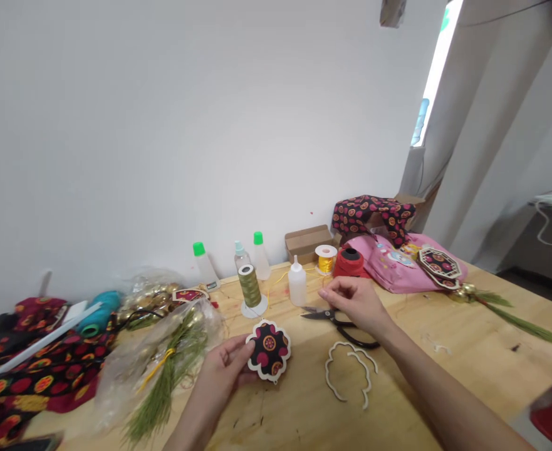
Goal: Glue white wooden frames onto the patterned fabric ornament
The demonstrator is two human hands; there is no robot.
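Observation:
My left hand (223,369) grips a scalloped pendant (269,351) by its left edge; it has dark flower-print fabric inside a pale wooden rim. Over the black-handled scissors (325,316) hovers my right hand (358,300), thumb and fingertips pinched together. Whatever may be in that pinch is too small to make out. Just left of it stands a white squeeze bottle (297,285) with a nozzle. Pale scalloped frame pieces (334,369) lie on the wooden table (304,413), below the scissors.
An olive thread spool (250,288), yellow cord spool (325,258) and red thread cone (349,263) stand at the back. Green-capped bottles (205,263) lean near the wall. Green tassels (156,388) and printed fabric (45,363) lie left; a pink bag (383,269) lies right.

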